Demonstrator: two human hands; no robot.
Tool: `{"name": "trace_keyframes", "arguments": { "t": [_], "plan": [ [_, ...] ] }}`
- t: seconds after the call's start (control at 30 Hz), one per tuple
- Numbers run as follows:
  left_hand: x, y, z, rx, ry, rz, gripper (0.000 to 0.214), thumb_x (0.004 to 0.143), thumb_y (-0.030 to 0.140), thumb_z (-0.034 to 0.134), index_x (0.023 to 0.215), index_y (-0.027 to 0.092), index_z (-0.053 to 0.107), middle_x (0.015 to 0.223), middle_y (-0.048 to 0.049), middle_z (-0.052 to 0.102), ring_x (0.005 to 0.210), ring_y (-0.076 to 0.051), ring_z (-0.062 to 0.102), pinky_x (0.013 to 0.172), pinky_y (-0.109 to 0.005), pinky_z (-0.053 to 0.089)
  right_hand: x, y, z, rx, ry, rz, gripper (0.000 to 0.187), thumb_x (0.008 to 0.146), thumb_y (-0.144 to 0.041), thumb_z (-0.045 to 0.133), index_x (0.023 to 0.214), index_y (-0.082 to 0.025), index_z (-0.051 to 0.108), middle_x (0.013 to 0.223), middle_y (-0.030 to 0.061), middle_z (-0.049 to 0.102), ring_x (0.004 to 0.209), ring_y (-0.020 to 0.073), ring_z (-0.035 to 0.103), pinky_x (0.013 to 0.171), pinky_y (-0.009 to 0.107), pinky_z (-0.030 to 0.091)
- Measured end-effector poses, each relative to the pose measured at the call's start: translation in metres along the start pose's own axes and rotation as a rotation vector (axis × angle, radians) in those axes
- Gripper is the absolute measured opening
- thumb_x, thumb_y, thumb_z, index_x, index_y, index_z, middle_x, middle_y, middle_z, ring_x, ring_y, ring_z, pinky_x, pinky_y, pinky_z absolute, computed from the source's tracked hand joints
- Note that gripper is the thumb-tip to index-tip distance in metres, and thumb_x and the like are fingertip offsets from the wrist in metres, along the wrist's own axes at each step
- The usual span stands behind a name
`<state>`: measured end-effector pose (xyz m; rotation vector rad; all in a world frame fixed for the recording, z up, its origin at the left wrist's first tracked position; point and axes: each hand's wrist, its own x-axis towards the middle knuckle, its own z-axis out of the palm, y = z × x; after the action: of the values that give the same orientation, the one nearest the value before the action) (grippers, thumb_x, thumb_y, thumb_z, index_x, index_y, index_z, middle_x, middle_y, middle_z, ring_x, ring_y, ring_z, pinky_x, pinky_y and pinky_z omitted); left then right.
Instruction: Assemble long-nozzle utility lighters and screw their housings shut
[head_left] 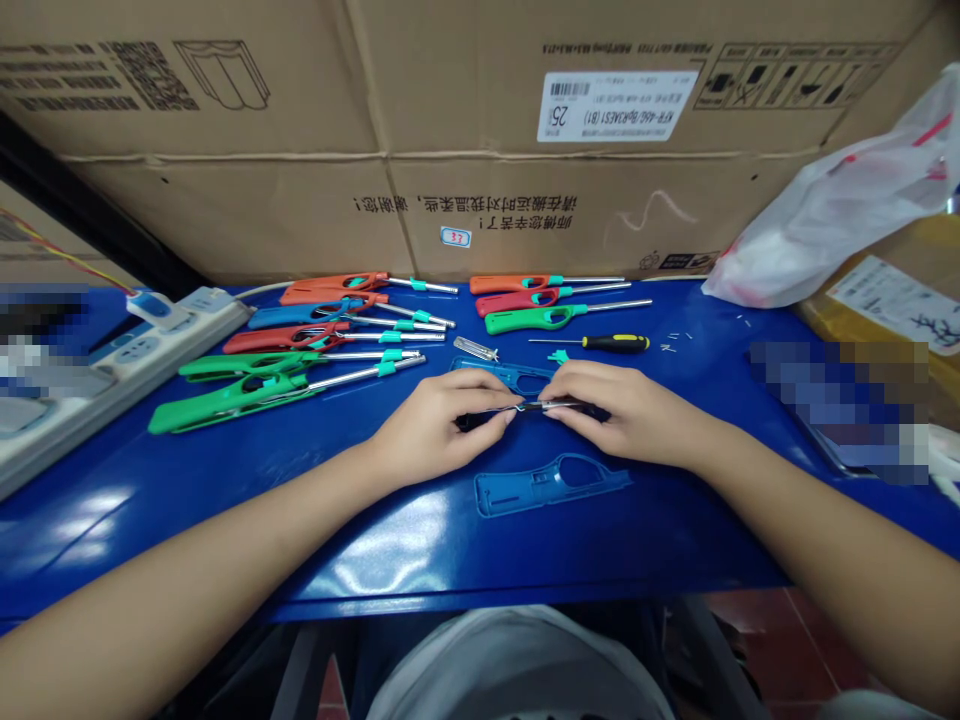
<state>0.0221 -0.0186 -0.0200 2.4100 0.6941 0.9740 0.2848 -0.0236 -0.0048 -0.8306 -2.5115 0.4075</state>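
My left hand (431, 430) and my right hand (637, 410) meet at the middle of the blue table. Their fingers are closed on opposite ends of a slim black and metal piece (531, 405), whose exact kind I cannot make out. Just behind the fingers lies a blue lighter shell half (510, 374), partly hidden by them. Nearer to me rests a second blue shell half (514, 492), inner side up. A small clear and metal part (475, 349) and a teal plastic piece (558, 356) lie beyond the hands, near a yellow-and-black screwdriver (619, 343).
Several long-necked lighters (240, 395) lie in a row at the left, with three more (529, 318) at the back. Small screws or pins (669, 347) are scattered at right. A power strip (135, 350), cardboard box (300, 200), plastic bag (817, 220) and blurred dark object (832, 410) surround the table.
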Motion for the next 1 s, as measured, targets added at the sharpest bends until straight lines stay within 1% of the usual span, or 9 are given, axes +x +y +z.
{"name": "trace_keyframes", "arguments": {
  "t": [0.13,0.33,0.43,0.53,0.63,0.73,0.83,0.93,1.0],
  "plan": [
    [0.0004,0.0003,-0.0009,0.038,-0.009,0.012,0.019,0.097,0.021,0.065,0.110,0.017,0.078,0.099,-0.0074,0.076,0.092,-0.016,0.072,0.087,-0.029,0.059,0.0007,-0.0012,0.0000,-0.013,-0.005,-0.007,0.016,0.102,-0.026,0.054,0.107,-0.018,0.067,0.102,0.0079,0.071,0.092,0.0189,0.068,0.084,0.032,0.055],
    [0.0006,0.0007,-0.0001,0.031,0.025,-0.015,0.015,0.097,0.023,0.067,0.104,0.018,0.079,0.090,-0.0055,0.075,0.082,-0.014,0.071,0.080,-0.027,0.059,0.0016,-0.0040,-0.0005,-0.074,-0.054,0.000,0.018,0.103,-0.029,0.052,0.109,-0.020,0.067,0.104,0.0075,0.072,0.092,0.0196,0.069,0.082,0.032,0.055],
    [0.0004,0.0016,0.0012,0.010,0.033,-0.029,0.014,0.095,0.022,0.070,0.103,0.018,0.079,0.090,-0.0053,0.075,0.082,-0.014,0.071,0.078,-0.027,0.058,0.0022,-0.0036,-0.0001,-0.125,-0.063,0.000,0.020,0.104,-0.030,0.051,0.110,-0.020,0.068,0.105,0.0068,0.073,0.092,0.0195,0.070,0.080,0.032,0.054],
    [0.0003,0.0021,0.0017,0.010,0.062,-0.033,0.012,0.091,0.023,0.073,0.101,0.019,0.080,0.089,-0.0047,0.074,0.084,-0.015,0.071,0.080,-0.028,0.059,0.0030,-0.0035,0.0009,-0.141,-0.046,-0.009,0.021,0.104,-0.031,0.051,0.111,-0.021,0.068,0.105,0.0064,0.073,0.093,0.0193,0.070,0.079,0.031,0.053],
    [0.0007,0.0029,0.0014,0.006,0.092,-0.023,0.011,0.090,0.023,0.075,0.099,0.020,0.081,0.090,-0.0052,0.075,0.086,-0.016,0.071,0.083,-0.030,0.059,0.0035,-0.0043,0.0020,-0.121,-0.025,-0.010,0.021,0.104,-0.030,0.051,0.111,-0.021,0.068,0.105,0.0064,0.072,0.094,0.0191,0.070,0.079,0.030,0.053],
    [0.0013,0.0042,0.0008,-0.016,0.103,-0.026,0.017,0.091,0.024,0.074,0.105,0.018,0.079,0.097,-0.0073,0.078,0.090,-0.017,0.073,0.086,-0.031,0.060,0.0028,-0.0050,0.0028,-0.068,-0.013,0.006,0.019,0.104,-0.030,0.052,0.112,-0.020,0.067,0.104,0.0066,0.072,0.095,0.0189,0.069,0.081,0.031,0.054],
    [0.0017,0.0044,0.0005,-0.041,0.069,-0.028,0.019,0.094,0.022,0.069,0.110,0.017,0.078,0.101,-0.0086,0.079,0.093,-0.018,0.073,0.087,-0.032,0.060,0.0010,-0.0049,0.0034,-0.012,0.000,0.029,0.017,0.103,-0.030,0.054,0.112,-0.020,0.065,0.104,0.0076,0.071,0.095,0.0192,0.068,0.083,0.031,0.054],
    [0.0017,0.0035,0.0004,-0.070,0.005,-0.027,0.018,0.097,0.021,0.064,0.107,0.019,0.079,0.098,-0.0071,0.080,0.089,-0.017,0.074,0.085,-0.031,0.060,-0.0006,-0.0041,0.0037,0.009,0.006,0.040,0.016,0.102,-0.031,0.055,0.109,-0.020,0.065,0.101,0.0078,0.070,0.092,0.0191,0.067,0.081,0.031,0.054],
    [0.0014,0.0027,0.0004,-0.077,-0.012,-0.030,0.018,0.098,0.022,0.063,0.105,0.019,0.079,0.096,-0.0067,0.080,0.087,-0.017,0.075,0.083,-0.029,0.060,-0.0010,-0.0035,0.0039,0.008,-0.001,0.028,0.016,0.103,-0.030,0.054,0.106,-0.019,0.065,0.099,0.0074,0.070,0.089,0.0186,0.067,0.080,0.031,0.054]
  ]
}}
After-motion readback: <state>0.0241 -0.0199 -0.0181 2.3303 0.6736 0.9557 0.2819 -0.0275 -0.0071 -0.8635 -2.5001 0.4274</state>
